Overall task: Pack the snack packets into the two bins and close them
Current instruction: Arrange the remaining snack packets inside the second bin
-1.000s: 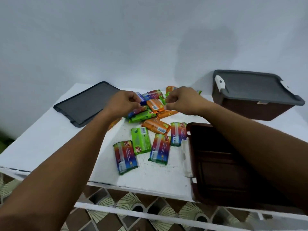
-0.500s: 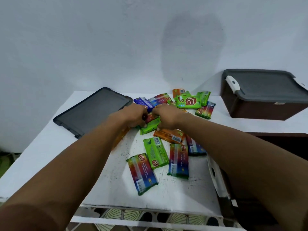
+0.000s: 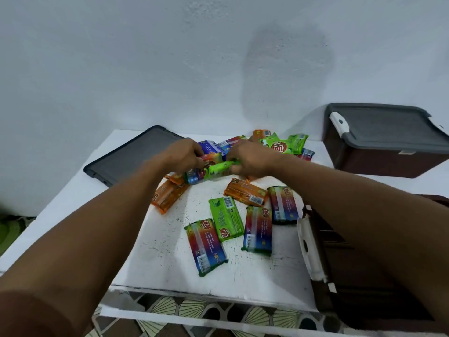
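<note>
While our left hand [image 3: 184, 154] and right hand [image 3: 252, 159] clamp a bundle of packets [image 3: 211, 170] above the table [image 3: 165, 259], fingers curled tight, slick wrappers could squirt out before we reach the bin [image 3: 352, 276].

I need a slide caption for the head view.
Left hand and right hand grip a bundle of snack packets over the white table.

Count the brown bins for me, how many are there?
2. One closed bin sits at the back right under a grey lid; one open bin is at the front right, partly behind the right forearm.
</note>
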